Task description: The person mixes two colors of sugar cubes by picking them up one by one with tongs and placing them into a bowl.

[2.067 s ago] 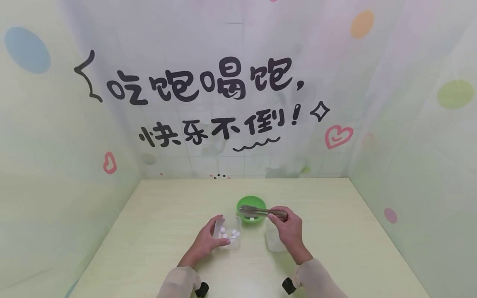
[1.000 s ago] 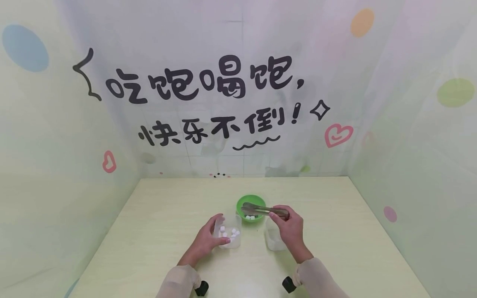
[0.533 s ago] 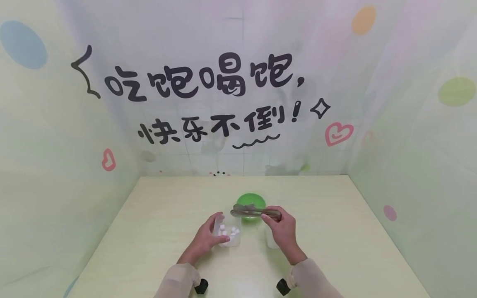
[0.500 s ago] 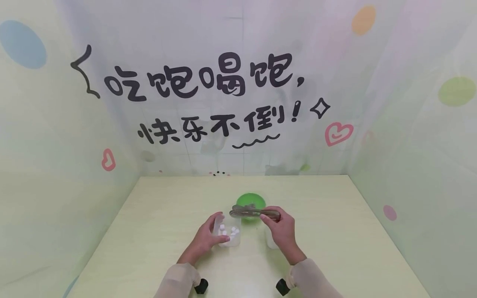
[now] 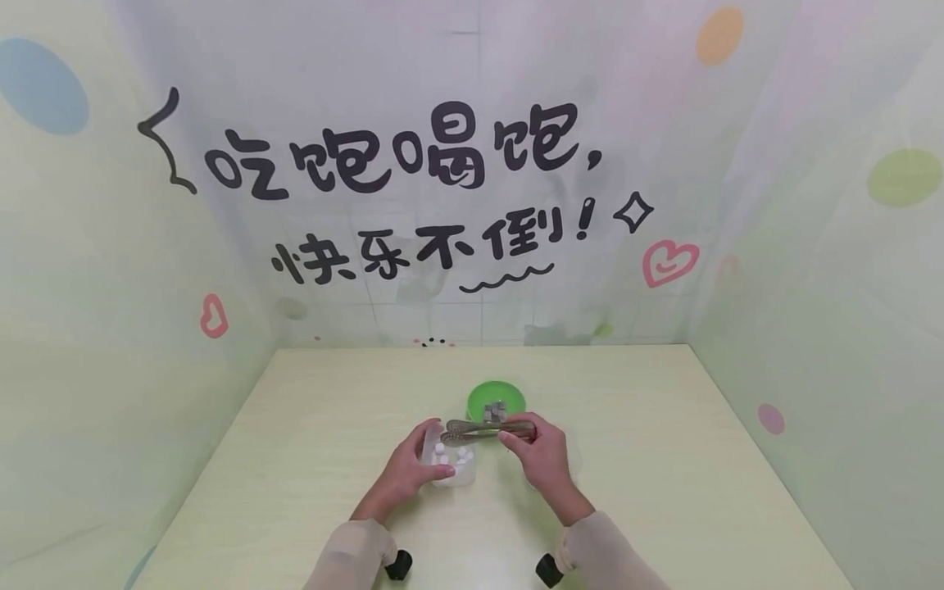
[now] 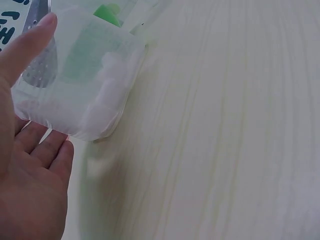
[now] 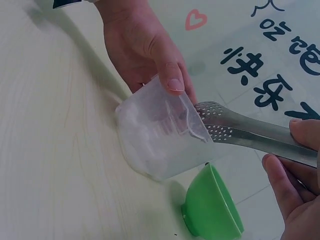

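Observation:
My left hand (image 5: pixel 404 474) grips a clear plastic container (image 7: pixel 187 157), thumb on the near side and fingers on the far side. Several small white cubes (image 5: pixel 462 452) lie in it. My right hand (image 5: pixel 547 460) holds metal tongs (image 5: pixel 487 428) with perforated tips. The tongs point left, their tips slightly apart at the container's mouth in the right wrist view (image 7: pixel 212 122), with nothing seen between them. Just behind the tongs stands a green bowl (image 5: pixel 481 395) with several grey cubes (image 5: pixel 495 410); its near part is hidden by the tongs and hand.
A second clear container (image 5: pixel 574 464) stands on the table, mostly hidden by my right hand. The pale wooden table (image 5: pixel 332 393) meets printed curtains at the back (image 5: pixel 398 311) and on both sides.
The tongs have moved left and nearer, from over the green bowl to the left container, and their tips have spread. My left hand stays on the container.

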The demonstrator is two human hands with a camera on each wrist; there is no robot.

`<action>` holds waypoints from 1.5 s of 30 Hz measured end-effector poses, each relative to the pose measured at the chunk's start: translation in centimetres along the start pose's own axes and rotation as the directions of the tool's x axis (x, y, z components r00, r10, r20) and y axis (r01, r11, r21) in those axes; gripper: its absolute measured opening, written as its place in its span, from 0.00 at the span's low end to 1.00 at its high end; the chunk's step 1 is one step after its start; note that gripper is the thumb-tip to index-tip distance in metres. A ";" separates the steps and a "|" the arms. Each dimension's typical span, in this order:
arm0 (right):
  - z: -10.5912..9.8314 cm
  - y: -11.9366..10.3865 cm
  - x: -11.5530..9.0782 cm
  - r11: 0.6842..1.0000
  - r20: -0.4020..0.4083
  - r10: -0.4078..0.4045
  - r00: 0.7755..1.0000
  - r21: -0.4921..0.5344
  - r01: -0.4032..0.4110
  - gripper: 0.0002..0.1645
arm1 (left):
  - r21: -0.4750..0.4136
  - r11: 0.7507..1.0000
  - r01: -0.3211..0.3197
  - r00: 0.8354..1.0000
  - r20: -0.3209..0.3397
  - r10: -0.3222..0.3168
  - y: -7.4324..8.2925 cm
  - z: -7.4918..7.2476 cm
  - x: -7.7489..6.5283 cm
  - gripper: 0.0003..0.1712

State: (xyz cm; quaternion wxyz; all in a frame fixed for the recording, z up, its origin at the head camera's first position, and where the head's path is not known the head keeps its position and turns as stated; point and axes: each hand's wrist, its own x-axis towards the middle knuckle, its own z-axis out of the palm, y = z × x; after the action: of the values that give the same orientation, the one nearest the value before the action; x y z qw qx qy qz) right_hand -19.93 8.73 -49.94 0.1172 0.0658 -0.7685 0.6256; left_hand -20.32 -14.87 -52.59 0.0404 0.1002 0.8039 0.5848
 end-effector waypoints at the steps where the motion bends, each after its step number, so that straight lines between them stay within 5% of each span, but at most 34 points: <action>1: 0.2 0.5 0.1 1.000 0.002 0.006 1.000 -0.004 -0.006 0.11 | 0.000 1.000 -0.004 1.000 -0.001 0.004 0.0 0.0 0.0 0.48; 9: 1.4 1.6 0.4 0.999 0.030 0.007 1.000 -0.046 -0.006 0.12 | -0.020 1.000 -0.010 1.000 0.002 0.010 -0.3 0.0 0.1 0.49; 16: 2.3 1.5 0.2 0.995 0.055 0.019 0.998 -0.096 -0.014 0.14 | 0.005 1.000 0.003 1.000 -0.016 -0.003 -3.9 0.3 1.5 0.51; 27: 3.1 1.2 0.3 0.992 0.061 0.021 0.998 -0.125 -0.014 0.16 | -0.009 1.000 -0.016 1.000 0.004 0.016 -0.2 0.1 0.1 0.48; 34: 3.0 1.1 0.3 0.989 0.086 0.019 0.996 -0.147 -0.006 0.16 | -0.005 1.000 -0.014 1.000 0.011 0.015 0.1 -0.1 -0.1 0.47; 38: 3.1 1.2 0.3 0.989 0.086 0.015 0.996 -0.149 -0.002 0.16 | 0.004 1.000 -0.014 1.000 0.008 0.014 -0.5 0.0 0.1 0.48; 45: 3.5 1.6 0.2 0.987 0.091 -0.017 0.996 -0.159 0.032 0.14 | 0.019 1.000 -0.014 1.000 -0.025 0.015 -3.7 0.3 1.4 0.49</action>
State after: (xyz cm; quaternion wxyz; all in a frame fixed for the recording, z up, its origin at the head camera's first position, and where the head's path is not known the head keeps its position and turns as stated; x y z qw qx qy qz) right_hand -20.84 5.62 -52.05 0.0951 0.0936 -0.8199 0.5567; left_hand -22.01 -15.36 -56.15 0.0251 0.0989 0.8090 0.5789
